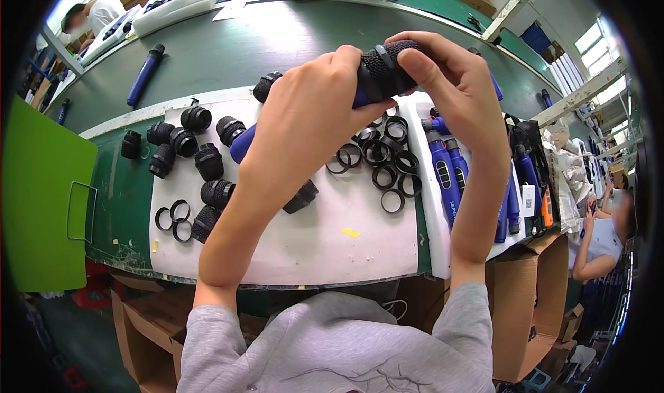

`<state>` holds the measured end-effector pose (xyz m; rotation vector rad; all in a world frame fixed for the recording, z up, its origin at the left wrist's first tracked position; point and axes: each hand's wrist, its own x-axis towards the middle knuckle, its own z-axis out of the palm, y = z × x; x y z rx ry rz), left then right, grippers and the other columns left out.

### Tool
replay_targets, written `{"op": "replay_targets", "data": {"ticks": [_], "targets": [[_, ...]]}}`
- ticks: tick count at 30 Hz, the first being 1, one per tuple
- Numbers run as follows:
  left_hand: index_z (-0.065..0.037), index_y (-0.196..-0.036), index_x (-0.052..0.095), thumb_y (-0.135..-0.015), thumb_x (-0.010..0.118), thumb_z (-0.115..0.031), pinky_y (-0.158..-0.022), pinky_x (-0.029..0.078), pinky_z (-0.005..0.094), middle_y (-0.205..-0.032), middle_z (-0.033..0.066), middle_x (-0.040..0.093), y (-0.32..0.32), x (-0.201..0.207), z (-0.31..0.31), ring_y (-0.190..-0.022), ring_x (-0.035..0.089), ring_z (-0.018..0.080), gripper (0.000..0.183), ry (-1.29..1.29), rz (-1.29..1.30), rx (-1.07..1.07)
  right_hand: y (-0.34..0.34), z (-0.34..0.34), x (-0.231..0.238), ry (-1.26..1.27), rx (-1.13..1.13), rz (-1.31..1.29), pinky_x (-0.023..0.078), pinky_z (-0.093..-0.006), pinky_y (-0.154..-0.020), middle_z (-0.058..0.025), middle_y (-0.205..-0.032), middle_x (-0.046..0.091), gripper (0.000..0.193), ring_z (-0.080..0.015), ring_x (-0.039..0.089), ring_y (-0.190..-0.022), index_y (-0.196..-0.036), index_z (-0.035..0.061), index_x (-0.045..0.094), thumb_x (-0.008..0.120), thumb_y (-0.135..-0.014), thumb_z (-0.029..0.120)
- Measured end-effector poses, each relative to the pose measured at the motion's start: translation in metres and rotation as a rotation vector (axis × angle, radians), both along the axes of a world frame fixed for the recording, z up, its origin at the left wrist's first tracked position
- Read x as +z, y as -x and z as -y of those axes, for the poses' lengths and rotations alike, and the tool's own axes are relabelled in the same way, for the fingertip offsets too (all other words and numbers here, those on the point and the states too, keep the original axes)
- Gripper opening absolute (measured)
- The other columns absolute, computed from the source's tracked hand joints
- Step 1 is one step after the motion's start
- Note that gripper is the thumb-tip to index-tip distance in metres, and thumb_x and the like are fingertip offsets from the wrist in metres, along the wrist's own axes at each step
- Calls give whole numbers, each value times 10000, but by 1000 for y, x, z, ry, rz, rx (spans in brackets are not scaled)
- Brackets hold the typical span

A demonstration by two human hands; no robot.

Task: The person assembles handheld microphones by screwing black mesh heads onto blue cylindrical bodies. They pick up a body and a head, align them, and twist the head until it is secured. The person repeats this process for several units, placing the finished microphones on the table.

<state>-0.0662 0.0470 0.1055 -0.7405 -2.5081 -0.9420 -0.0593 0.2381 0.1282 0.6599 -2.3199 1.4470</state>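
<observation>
Lifted closest to the camera, a handheld microphone is gripped in both bare hands above the far part of the pale work mat. The left hand is wrapped around its handle, back of the hand upward, the thumb stretched out beneath toward the head end; the other left fingertips are mostly hidden. The right hand is curled around the head, fingers arched over the top and thumb pressed against the near side, so the gap between them is only as wide as the head itself.

The microphone tilts, its head up toward the right. The head is black mesh crossed by smooth dark bands, and a short stretch of blue handle shows between the left hand and the head. Another piece of blue tube shows by the left wrist; I cannot tell whether it belongs to the same microphone.

Below the hands, loose black rings lie clustered on the mat, some overlapping. To the left sit several black mesh microphone heads, with three more rings near the mat's edge. To the right, blue microphone bodies lie in a white foam tray, partly behind the right forearm.
</observation>
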Motion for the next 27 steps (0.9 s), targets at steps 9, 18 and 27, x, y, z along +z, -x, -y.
{"op": "replay_targets", "data": {"ticks": [9,18,27], "targets": [[8,-993,641,-766,836,-332,-679,514,406,-795,166,678,6,-1,2,-723,668,333,453,-10,31,-10,5,3,-4,-18,-38,-37,511,-254,-640,-66,-808,681,384,-101,618,-692,-1068,-39,688,664,-971,332],[9,-971,617,-772,829,-340,-674,510,434,-792,178,669,4,-2,1,-736,663,365,455,-6,-8,-8,4,5,-2,3,-62,-20,498,-264,-630,-58,-765,669,400,-106,595,-668,-1010,-33,691,659,-969,364],[11,-933,612,-769,831,-347,-666,505,424,-780,170,667,2,-5,-3,-722,658,357,450,9,12,-37,7,7,-2,-180,-287,-6,402,-274,-509,-44,-602,580,464,-98,502,-549,-847,-12,664,651,-943,442]]}}
